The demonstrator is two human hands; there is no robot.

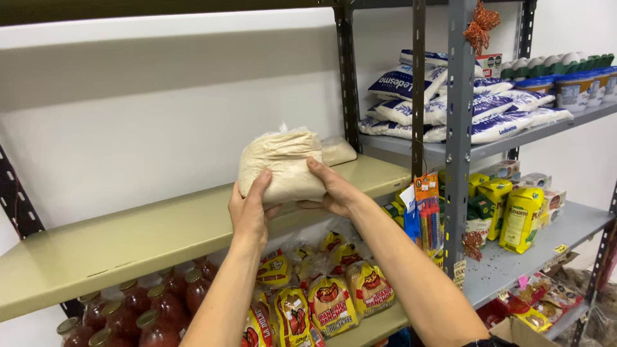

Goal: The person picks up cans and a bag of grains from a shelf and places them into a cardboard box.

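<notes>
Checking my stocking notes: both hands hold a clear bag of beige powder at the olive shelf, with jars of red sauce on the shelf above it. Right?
Not quite. The head view shows the jars of red sauce below the olive shelf, not above. Both hands, left hand and right hand, do hold the bag.

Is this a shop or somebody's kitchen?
Most likely a small grocery shop or its storeroom. Metal shelves hold many of the same goods: rows of red sauce jars, stacked blue-and-white bags and yellow packets. Both hands hold a clear bag of pale flour.
</notes>
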